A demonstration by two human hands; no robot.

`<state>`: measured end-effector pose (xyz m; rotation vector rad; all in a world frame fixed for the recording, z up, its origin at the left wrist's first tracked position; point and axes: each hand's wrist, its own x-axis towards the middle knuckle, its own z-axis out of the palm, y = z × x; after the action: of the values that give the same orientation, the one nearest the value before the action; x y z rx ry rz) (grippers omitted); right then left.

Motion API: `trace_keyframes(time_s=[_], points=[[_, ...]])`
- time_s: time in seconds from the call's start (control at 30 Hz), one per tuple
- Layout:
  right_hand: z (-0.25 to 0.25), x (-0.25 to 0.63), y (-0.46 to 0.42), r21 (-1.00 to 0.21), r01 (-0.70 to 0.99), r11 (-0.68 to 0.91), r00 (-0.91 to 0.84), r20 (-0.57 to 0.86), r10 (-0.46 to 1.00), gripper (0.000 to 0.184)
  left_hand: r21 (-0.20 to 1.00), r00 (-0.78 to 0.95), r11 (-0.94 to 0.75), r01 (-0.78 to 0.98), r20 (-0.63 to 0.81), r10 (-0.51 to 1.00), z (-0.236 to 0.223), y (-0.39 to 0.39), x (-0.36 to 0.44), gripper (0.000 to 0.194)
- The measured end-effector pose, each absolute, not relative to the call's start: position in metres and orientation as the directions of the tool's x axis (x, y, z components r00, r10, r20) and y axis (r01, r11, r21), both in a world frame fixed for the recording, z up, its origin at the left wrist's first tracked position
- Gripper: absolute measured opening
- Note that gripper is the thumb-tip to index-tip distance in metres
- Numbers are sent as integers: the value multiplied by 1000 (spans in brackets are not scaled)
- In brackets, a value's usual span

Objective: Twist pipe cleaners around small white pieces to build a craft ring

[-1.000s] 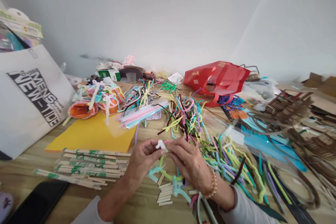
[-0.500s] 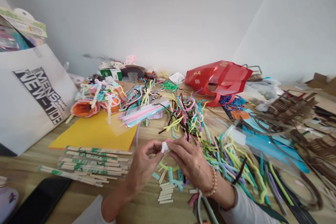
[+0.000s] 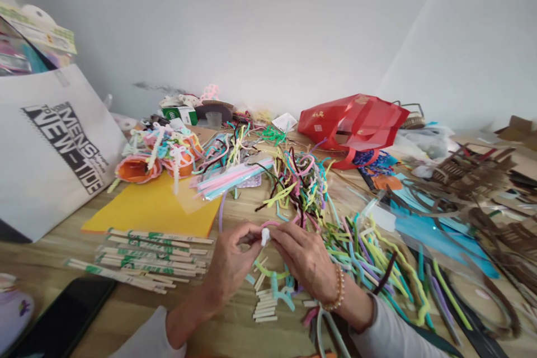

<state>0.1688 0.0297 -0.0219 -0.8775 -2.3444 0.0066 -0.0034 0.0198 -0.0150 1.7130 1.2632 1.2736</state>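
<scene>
Between my fingertips is a small bent piece of white pipe cleaner [image 3: 265, 236]. My left hand [image 3: 232, 257] pinches it from the left with thumb and forefinger. From the other side my right hand [image 3: 305, 260], with a beaded bracelet at the wrist, closes its fingers on it; part of the piece is hidden behind them. Below the hands lie short cut wooden sticks [image 3: 265, 309] in a row and a pale blue bent pipe cleaner [image 3: 274, 285]. A heap of coloured pipe cleaners [image 3: 369, 260] spreads beside my right hand.
Wrapped chopsticks [image 3: 153, 254] and a black phone [image 3: 67, 316] lie to the left, near yellow sheets [image 3: 157, 210] and a white bag [image 3: 62, 140]. Tangled pipe cleaners [image 3: 300, 179] fill the middle. A red bag [image 3: 354, 120] rests behind, with brown woven pieces [image 3: 470, 170] at right.
The white piece has turned slightly and now stands more upright between my fingertips. Both hands keep their pinch with small finger movements. The view has shifted slightly.
</scene>
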Motion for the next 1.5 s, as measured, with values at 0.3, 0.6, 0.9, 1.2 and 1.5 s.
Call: trace_keyframes(time_s=[0.3, 0.6, 0.9, 1.2, 1.5], points=[[-17, 166, 29, -518, 430, 740, -517, 530, 672, 20, 707, 110, -552, 442, 568, 816, -18, 17, -6, 15], [-8, 164, 33, -990, 119, 80, -448, 18, 894, 27, 465, 251, -721, 514, 723, 644, -12, 11, -4, 13], [-19, 163, 35, -971, -98, -216, -473, -146, 869, 28, 369, 398, -766, 527, 689, 606, -21, 11, -10, 22], [-18, 167, 42, -990, -34, -134, -431, -106, 896, 27, 885, 257, -361, 295, 290, 922, -1, 23, -6, 18], [-13, 168, 42, -991, -22, -133, -403, -113, 908, 29, 881, 229, -286, 378, 211, 950, -14, 23, -6, 12]])
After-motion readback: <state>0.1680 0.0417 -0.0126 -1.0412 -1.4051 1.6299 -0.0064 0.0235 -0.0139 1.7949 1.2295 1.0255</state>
